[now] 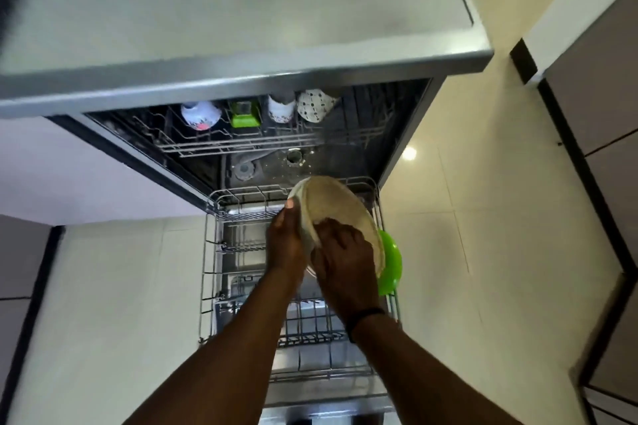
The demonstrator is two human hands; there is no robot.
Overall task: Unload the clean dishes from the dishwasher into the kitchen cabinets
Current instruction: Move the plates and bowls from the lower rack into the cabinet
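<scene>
Above the lower rack (221,252), left hand (286,245) and right hand (340,260) with fingers clamped on beige plate (336,207)

Cups (276,109) in upper rack (221,145), behind lower rack (310,324).

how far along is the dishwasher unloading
Done: the lower rack looks mostly bare. In hand: both the left hand and right hand grip a beige plate. Left: a green plate beside it, plus cups in the upper rack.
</scene>
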